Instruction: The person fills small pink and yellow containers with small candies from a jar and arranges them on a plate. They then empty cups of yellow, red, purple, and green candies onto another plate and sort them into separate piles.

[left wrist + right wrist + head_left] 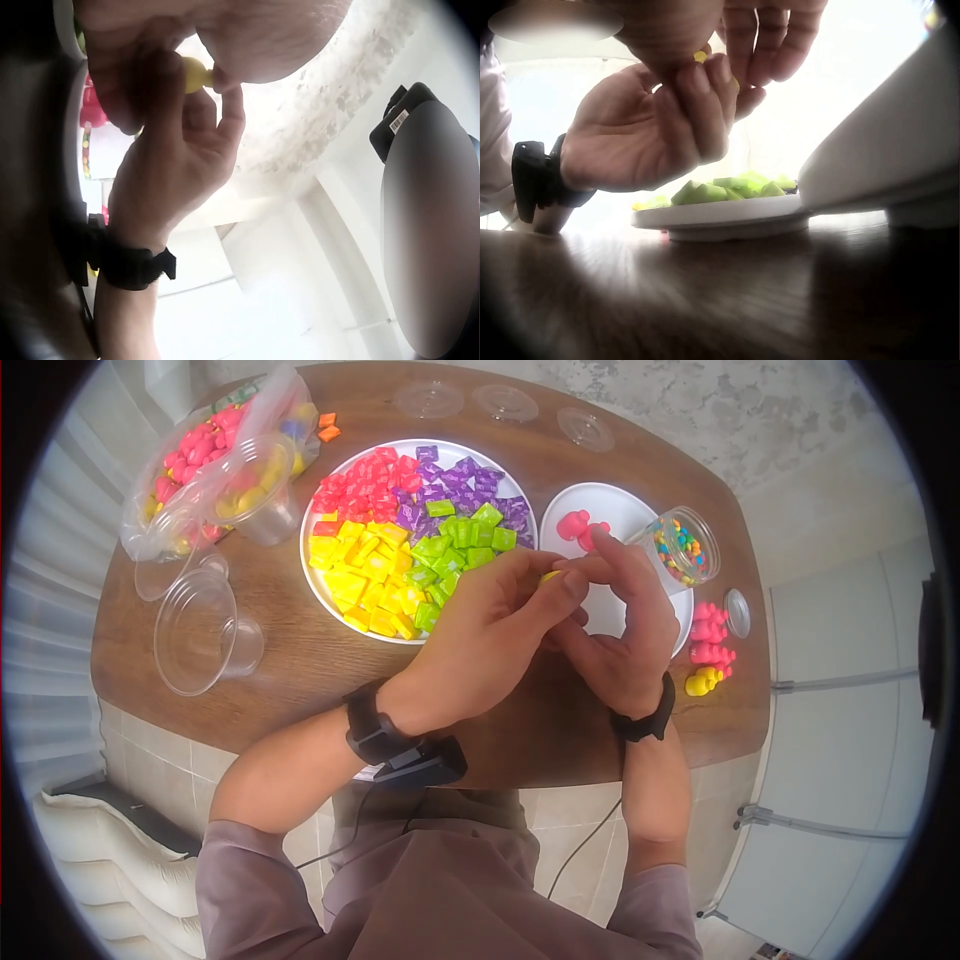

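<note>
My left hand (485, 635) and right hand (630, 625) meet over the front of the plates, fingertips together. Between them they pinch a small yellow plastic piece (196, 75), rounded with a narrower end; the fingers hide much of it. In the right wrist view only bits of the yellow piece (700, 56) show. Beyond the right hand, pink figure-shaped pieces (573, 525) lie on a small white plate (612, 500). A clear jar (690, 545) of colourful little candies stands at that plate's right side.
Wrapped candies in red, purple, yellow and green fill a large white plate (306, 560). Clear cups (195, 635) and a bag (180, 470) of pink and yellow pieces are at left. Pink and yellow figures (710, 650) stand right, by a lid (738, 613). Clear lids (505, 402) lie behind.
</note>
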Demonstrator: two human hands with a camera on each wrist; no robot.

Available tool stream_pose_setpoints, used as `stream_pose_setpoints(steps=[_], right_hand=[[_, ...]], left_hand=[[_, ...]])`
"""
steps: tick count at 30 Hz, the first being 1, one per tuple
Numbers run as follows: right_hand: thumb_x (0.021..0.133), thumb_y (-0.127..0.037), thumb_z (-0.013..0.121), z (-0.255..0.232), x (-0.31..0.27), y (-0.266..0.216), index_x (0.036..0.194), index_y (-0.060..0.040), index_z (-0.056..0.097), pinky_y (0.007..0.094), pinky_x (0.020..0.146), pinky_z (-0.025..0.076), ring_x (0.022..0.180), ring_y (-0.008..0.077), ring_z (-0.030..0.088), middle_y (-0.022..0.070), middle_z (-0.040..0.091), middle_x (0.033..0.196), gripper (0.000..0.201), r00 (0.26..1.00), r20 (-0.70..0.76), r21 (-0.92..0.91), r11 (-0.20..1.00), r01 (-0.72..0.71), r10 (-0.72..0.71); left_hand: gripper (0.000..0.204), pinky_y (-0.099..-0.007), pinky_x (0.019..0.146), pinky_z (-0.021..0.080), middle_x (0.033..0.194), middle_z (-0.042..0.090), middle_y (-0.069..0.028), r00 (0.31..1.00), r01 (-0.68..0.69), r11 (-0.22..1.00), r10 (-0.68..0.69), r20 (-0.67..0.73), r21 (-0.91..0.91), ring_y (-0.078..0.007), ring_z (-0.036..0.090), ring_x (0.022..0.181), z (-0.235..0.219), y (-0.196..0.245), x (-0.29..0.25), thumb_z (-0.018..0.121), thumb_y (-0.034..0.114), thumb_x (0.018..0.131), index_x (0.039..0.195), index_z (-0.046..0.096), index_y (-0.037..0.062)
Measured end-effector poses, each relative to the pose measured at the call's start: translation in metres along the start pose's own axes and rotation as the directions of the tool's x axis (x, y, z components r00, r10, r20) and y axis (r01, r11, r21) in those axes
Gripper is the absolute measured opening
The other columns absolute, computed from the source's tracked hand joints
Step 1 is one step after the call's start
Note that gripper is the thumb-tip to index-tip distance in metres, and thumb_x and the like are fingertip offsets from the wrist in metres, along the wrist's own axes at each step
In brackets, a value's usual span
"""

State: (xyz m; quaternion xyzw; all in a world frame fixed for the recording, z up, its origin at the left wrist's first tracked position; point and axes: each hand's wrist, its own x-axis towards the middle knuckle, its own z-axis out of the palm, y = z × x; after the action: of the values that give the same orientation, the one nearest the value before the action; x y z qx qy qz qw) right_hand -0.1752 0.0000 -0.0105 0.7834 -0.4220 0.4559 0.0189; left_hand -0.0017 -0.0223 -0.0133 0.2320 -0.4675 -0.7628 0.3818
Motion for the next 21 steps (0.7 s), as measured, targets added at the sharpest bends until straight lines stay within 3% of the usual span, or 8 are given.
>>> stream_pose_setpoints(steps=[2,4,7,11,13,17,19,21], right_hand=[[0.067,-0.004,0.087,0.0,0.001,-0.001,0.131,-0.0009,0.059,0.0396,0.08,0.054,0.093,0.0323,0.067,0.0115,0.071,0.101,0.07,1.0,0.001,-0.013,1.0,0.017,-0.017],[0.066,-0.004,0.086,-0.002,0.002,-0.006,0.13,-0.0011,0.059,0.0402,0.078,0.054,0.091,0.0317,0.067,0.0111,0.07,0.098,0.07,0.999,0.026,-0.016,0.999,-0.037,0.037],[0.065,-0.004,0.085,-0.003,0.007,-0.003,0.129,-0.0019,0.061,0.04,0.076,0.054,0.089,0.0308,0.066,0.0107,0.069,0.097,0.068,0.996,0.01,-0.04,0.996,0.085,-0.085],[0.066,-0.005,0.084,-0.005,0.007,-0.006,0.127,-0.0031,0.062,0.0407,0.075,0.053,0.086,0.031,0.064,0.01,0.067,0.095,0.064,0.998,0.008,-0.022,0.998,0.057,-0.057],[0.067,-0.006,0.084,-0.003,0.006,-0.002,0.126,-0.0029,0.062,0.0404,0.074,0.053,0.085,0.031,0.063,0.0101,0.066,0.094,0.063,0.998,-0.008,-0.027,0.998,0.064,-0.064],[0.067,-0.007,0.084,-0.011,0.008,-0.008,0.122,-0.0025,0.064,0.0385,0.07,0.053,0.083,0.0299,0.063,0.0101,0.065,0.094,0.059,0.994,-0.039,-0.073,0.992,0.101,-0.104],[0.069,-0.004,0.084,-0.023,0.017,-0.017,0.114,-0.0016,0.068,0.0376,0.072,0.053,0.082,0.0294,0.063,0.0101,0.067,0.094,0.047,0.983,-0.051,-0.085,0.981,0.173,-0.178],[0.071,-0.002,0.084,-0.047,0.014,-0.029,0.11,-0.0009,0.07,0.0358,0.073,0.053,0.082,0.028,0.064,0.0101,0.068,0.095,0.042,0.992,-0.106,-0.13,0.99,0.048,-0.062]], left_hand=[[0.037,-0.0265,0.086,0.053,0.103,0.068,-0.0045,0.999,-0.029,0.999,0.029,0.023,0.027,-0.0105,0.065,0.098,-0.001,-0.004,0.0,0.054,0.027,0.108,0.131,0.06,-0.0023],[0.036,-0.0239,0.074,0.052,0.095,0.068,-0.0045,0.997,-0.072,0.997,0.073,-0.008,0.017,-0.0086,0.063,0.086,-0.002,-0.008,0.002,0.06,0.027,0.105,0.122,0.061,-0.0046],[0.035,-0.0234,0.074,0.051,0.094,0.068,-0.0039,0.998,-0.069,0.996,0.07,-0.008,0.052,-0.0079,0.063,0.085,-0.001,-0.009,0.002,0.06,0.027,0.105,0.122,0.062,-0.0039],[0.036,-0.0227,0.074,0.051,0.093,0.068,-0.0033,0.998,-0.058,0.994,0.057,0.016,0.097,-0.007,0.063,0.085,-0.003,-0.006,0.001,0.058,0.027,0.106,0.126,0.06,-0.0033],[0.036,-0.026,0.082,0.053,0.101,0.069,-0.006,0.996,-0.063,0.988,0.053,0.071,0.14,-0.011,0.067,0.09,-0.007,-0.005,0.001,0.053,0.031,0.108,0.124,0.06,-0.001],[0.037,-0.0242,0.074,0.052,0.095,0.069,-0.0049,0.995,-0.067,0.99,0.058,0.08,0.122,-0.0097,0.065,0.085,-0.002,-0.005,0.002,0.055,0.033,0.107,0.124,0.061,-0.0002],[0.046,-0.0265,0.075,0.053,0.095,0.069,-0.0072,0.999,-0.039,0.997,0.04,0.014,-0.066,-0.0124,0.066,0.086,0.002,-0.005,-0.001,0.05,0.041,0.108,0.127,0.057,-0.0004],[0.049,-0.0276,0.075,0.053,0.095,0.069,-0.0082,0.998,-0.007,0.998,0.012,0.066,-0.069,-0.0134,0.066,0.086,-0.004,-0.009,0.001,0.047,0.044,0.108,0.128,0.056,-0.0003]])
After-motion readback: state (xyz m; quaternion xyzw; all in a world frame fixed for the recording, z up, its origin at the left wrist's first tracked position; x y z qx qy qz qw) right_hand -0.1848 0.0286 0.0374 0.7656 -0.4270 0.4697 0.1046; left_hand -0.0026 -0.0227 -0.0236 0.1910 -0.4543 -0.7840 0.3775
